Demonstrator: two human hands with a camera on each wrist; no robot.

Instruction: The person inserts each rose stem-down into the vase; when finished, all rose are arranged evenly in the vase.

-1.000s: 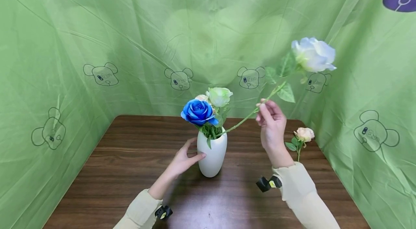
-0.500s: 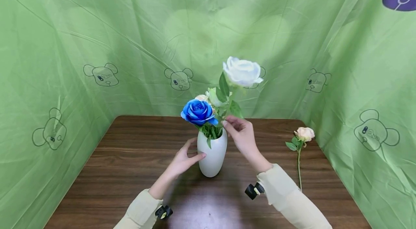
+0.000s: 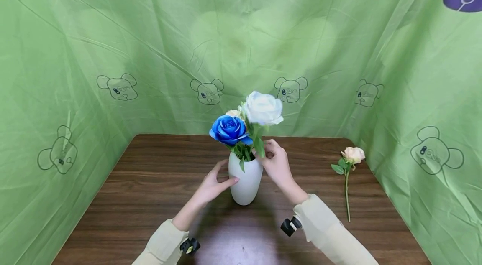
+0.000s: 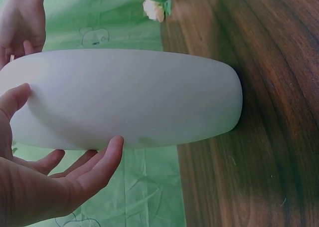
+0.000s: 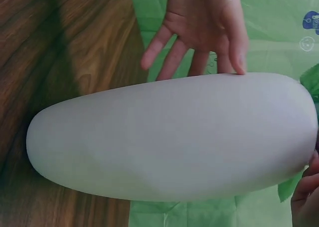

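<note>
A white vase stands upright on the table, holding several roses. My left hand holds its left side, thumb at the front and fingers behind; the left wrist view shows the fingertips against the wall. At the vase mouth my right hand pinches the stem of a white rose, whose lower stem is hidden by leaves and the rim. A blue rose leans out at the front left. Behind it shows part of a pale peach rose. The white bloom mostly covers a pale green one.
A pale pink rose lies on the right of the dark wooden table, its stem toward the front. Green cloth with printed bear outlines hangs around the back and both sides.
My right hand has brought the white rose leftward and down, from leaning far right to standing upright over the vase, its bloom now lower. My left hand has stayed on the vase.
</note>
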